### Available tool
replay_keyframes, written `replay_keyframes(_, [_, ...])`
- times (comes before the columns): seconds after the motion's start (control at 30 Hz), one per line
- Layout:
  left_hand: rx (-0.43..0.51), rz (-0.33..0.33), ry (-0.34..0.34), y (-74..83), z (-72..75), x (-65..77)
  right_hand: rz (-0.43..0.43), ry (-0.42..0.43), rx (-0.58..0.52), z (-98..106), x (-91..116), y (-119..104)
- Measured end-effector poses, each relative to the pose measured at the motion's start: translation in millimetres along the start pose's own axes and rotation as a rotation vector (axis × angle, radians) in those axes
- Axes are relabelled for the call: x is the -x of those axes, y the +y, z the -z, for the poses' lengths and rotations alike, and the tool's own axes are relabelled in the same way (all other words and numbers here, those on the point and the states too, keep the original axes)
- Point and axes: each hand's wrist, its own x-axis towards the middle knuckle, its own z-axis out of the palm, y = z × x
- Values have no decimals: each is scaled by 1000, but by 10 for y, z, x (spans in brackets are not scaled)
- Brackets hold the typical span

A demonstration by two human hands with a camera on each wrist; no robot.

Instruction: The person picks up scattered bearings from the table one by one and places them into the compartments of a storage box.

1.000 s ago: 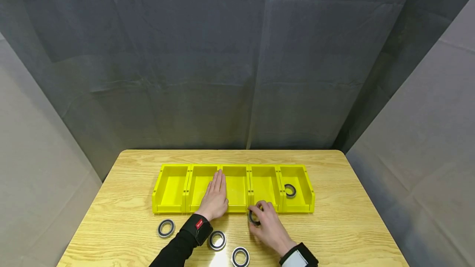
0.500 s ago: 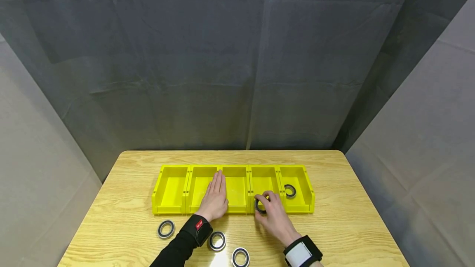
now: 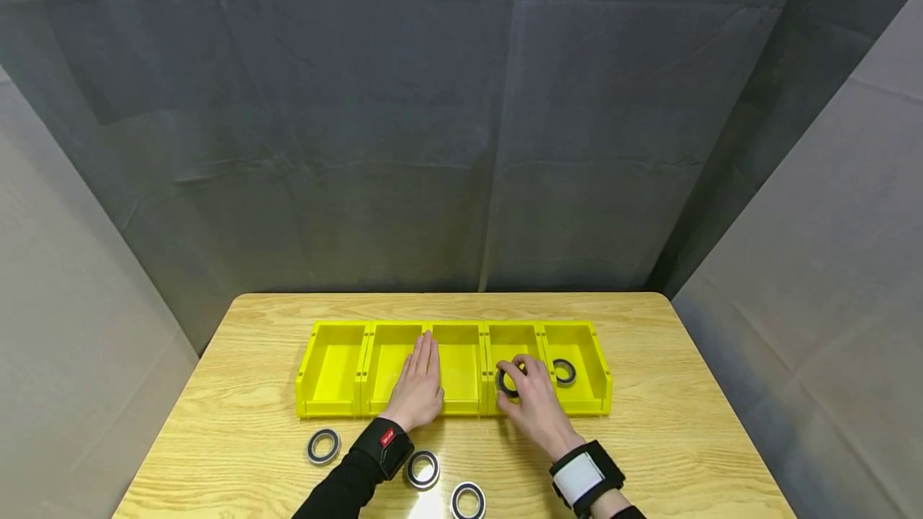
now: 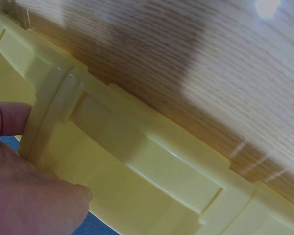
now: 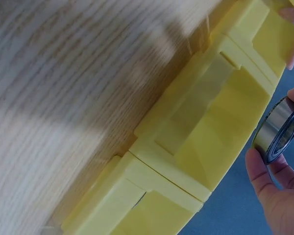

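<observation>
Item: yellow bin row (image 3: 461, 371), five compartments side by side, being supported on the wooden table (image 3: 216, 423).

Item: left hand (image 3: 418, 391), being laid along the divider between second and third compartments, counted from the left; fingers straight, nothing being gripped. The row is apparently being steadied by it; how hard it is being pressed cannot be told.

Item: held bearing (image 5: 279, 129), being pinched by its outer rim between thumb and curled fingers of the right hand (image 3: 532, 405), at the fourth compartment. By this hold the bore is being left uncovered, probably because the smooth rim is offering the surest grip. Whether the compartment floor is being touched cannot be told.

Item: binned bearing (image 3: 572, 372), being contained in the fifth compartment, near its left wall.

Items: left bearing (image 3: 311, 446), middle bearing (image 3: 410, 470) and near bearing (image 3: 456, 500), being kept apart before the row, seemingly for easy reach.
</observation>
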Motion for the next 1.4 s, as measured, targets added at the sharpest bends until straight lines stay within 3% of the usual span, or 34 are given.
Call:
replay_keyframes(0.53, [-7,-20,46,-68,-95,-27,-30,-63,-21,-36,-176,18])
replay_keyframes(1.07, [22,-31,45,-5,0,7,-76,-104,-8,-134,-264,79])
replay_keyframes(1.4, [-7,-24,30,5,14,-3,-92,-105,-1,-155,-293,155])
